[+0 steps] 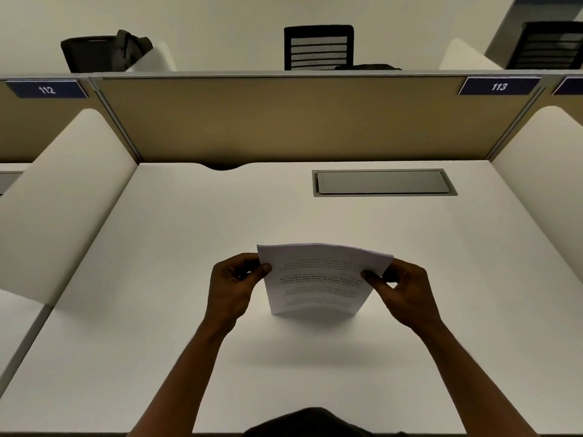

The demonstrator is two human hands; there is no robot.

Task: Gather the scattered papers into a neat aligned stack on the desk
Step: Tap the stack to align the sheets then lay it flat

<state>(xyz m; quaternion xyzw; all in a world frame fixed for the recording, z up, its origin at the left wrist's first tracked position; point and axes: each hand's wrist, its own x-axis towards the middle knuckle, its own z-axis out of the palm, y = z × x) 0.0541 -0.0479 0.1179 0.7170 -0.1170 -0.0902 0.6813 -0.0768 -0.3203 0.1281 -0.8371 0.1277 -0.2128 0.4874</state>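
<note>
Both my hands pinch a white printed paper stack (pixel 318 279) upright, lower edge on the white desk (pixel 157 279): left hand (pixel 235 283) and right hand (pixel 402 290) closed on its side edges, thumbs in front.

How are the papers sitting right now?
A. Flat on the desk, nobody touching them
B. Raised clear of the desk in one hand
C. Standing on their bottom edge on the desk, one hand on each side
C: the papers stand upright with their bottom edge on the desk, the left hand and right hand pinching opposite sides.
</note>
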